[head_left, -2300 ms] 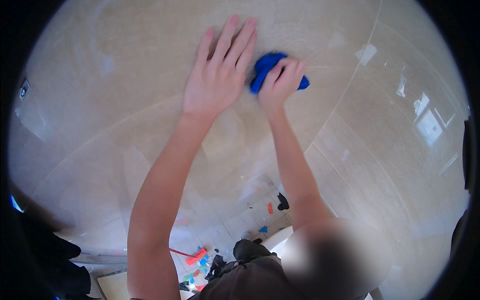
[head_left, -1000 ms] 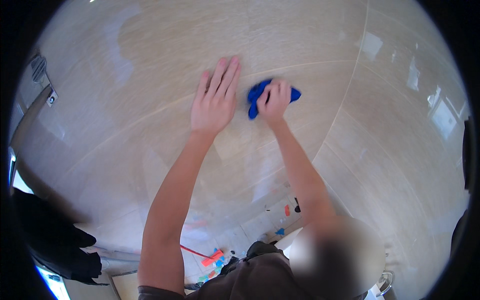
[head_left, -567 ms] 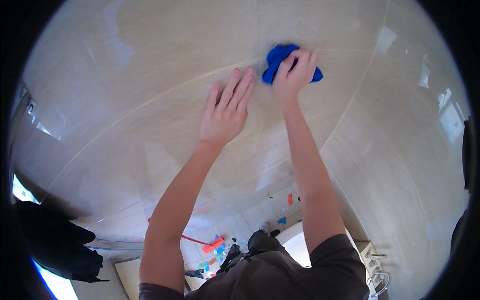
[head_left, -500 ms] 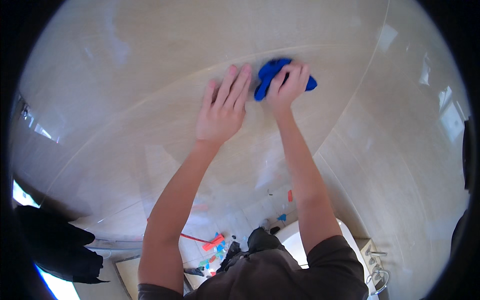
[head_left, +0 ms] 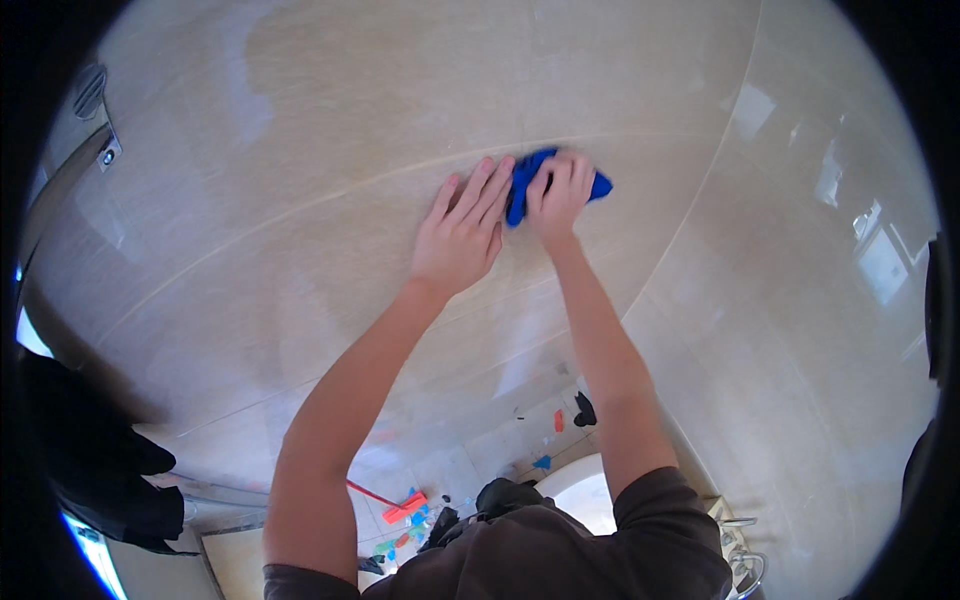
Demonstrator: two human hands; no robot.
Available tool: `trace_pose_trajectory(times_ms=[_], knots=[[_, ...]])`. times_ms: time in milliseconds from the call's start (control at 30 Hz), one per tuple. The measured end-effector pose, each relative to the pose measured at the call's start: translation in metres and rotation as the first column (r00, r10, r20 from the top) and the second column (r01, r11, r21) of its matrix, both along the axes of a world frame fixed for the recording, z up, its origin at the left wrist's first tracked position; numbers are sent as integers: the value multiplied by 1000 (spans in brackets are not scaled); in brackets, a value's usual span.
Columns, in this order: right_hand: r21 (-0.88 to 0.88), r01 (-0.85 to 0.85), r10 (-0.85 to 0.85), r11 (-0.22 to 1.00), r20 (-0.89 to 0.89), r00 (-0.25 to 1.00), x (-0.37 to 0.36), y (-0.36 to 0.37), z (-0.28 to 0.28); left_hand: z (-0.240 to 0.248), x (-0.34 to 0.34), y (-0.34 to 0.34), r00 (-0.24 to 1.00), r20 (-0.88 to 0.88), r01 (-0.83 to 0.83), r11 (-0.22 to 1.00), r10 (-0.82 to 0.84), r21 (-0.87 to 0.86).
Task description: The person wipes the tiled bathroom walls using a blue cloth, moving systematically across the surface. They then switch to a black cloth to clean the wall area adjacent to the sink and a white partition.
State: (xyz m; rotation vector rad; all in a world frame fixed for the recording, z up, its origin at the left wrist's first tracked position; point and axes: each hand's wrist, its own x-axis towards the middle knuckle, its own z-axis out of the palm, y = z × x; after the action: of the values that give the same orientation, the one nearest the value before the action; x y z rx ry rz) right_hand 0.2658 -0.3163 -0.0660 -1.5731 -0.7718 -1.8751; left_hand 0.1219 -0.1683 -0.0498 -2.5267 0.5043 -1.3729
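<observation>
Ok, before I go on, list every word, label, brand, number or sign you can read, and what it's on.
None can be read.
Blue cloth in the right hand: no visible lettering.
Tiled wall: no visible lettering.
Small coloured pieces below: too small to tell.

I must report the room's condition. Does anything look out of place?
Yes: coloured scraps lie scattered on the tiled floor, some near the red broom-like tool, like litter. The blue cloth in the right hand looks normal.
</observation>
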Motion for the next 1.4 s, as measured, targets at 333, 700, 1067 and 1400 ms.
trace_pose_trajectory(times_ms=[333, 700, 1067, 1400], knots=[[247, -200, 223, 948, -73, 972, -8, 14, 53, 7, -4, 21, 986, 130, -132, 969, 107, 207], [211, -36, 65, 977, -133, 989, -33, 16, -71, 3, -2, 11, 983, 141, -138, 976, 115, 171], [183, -84, 109, 980, -129, 986, -20, 10, -23, -30, 15, -10, 982, 121, -137, 989, 142, -50], [274, -67, 104, 959, -123, 987, -43, 24, -43, -46, 2, -4, 949, 200, -245, 969, 245, -28]])
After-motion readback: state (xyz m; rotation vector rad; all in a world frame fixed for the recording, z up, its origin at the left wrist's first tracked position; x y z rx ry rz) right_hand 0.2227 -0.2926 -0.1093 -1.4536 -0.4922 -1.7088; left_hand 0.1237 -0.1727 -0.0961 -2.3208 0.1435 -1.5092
